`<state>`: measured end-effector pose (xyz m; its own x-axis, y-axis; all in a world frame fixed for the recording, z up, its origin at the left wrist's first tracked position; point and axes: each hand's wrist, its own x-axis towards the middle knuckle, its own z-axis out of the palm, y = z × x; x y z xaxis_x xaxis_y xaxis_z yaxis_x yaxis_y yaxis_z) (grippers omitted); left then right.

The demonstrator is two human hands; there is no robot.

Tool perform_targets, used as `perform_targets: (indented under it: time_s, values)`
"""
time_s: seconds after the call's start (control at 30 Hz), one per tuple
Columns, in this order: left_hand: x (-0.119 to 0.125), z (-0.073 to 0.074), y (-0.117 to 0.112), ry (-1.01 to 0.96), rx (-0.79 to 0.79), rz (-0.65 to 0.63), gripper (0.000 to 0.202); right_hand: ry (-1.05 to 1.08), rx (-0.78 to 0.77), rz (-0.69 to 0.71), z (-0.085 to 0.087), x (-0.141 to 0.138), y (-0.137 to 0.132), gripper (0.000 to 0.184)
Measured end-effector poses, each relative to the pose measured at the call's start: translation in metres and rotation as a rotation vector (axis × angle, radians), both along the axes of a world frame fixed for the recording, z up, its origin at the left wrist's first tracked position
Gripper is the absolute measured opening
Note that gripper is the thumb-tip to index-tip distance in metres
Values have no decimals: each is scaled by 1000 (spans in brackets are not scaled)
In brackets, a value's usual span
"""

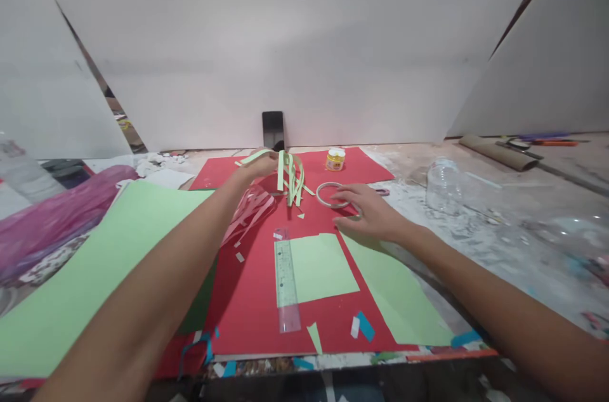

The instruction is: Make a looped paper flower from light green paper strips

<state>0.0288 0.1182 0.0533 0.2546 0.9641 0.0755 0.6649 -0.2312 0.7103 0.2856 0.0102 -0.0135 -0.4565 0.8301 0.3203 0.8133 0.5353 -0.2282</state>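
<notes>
My left hand (261,167) reaches to the far part of the red sheet (247,307), closed around a bunch of pale green paper strips (294,180) that hang down from its fingers. My right hand (364,208) is open, with thumb and fingers apart, beside a thin pale ring (320,196). Its fingertips overlap the ring's edge; whether they touch it I cannot tell. Pink paper strips (252,208) lie under my left wrist. Nearer to me, a clear ruler (287,288) lies across the left edge of a light green paper piece (323,269).
A small yellow jar (335,160) stands behind the ring. Large green sheets lie at left (128,237) and right (404,294). A black phone (273,129) leans against the white board. A pink plastic bag (61,218), a clear bottle (443,183) and a cardboard tube (499,153) flank the work area.
</notes>
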Motion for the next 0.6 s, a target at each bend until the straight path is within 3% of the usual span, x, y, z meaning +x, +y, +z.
perform_targets:
  time_s: [0.1,0.2,0.3,0.37,0.5,0.6]
  values:
    - [-28,0,-11,148,-7,-19,11,-64,-73,93,6,-13,-14,62]
    - [-54,-8,-41,264,72,-50,13,-113,-150,133,6,-24,-22,73]
    - [-64,-22,-77,410,438,-112,24,-103,-216,152,6,-31,-25,56]
    - [-60,-30,-100,446,563,-202,28,-72,-245,158,8,-35,-27,44]
    - [-36,-42,-135,452,571,-524,34,-15,-210,142,13,-43,-37,24]
    - [-22,-52,-148,414,484,-590,63,66,-97,104,11,-46,-52,11]
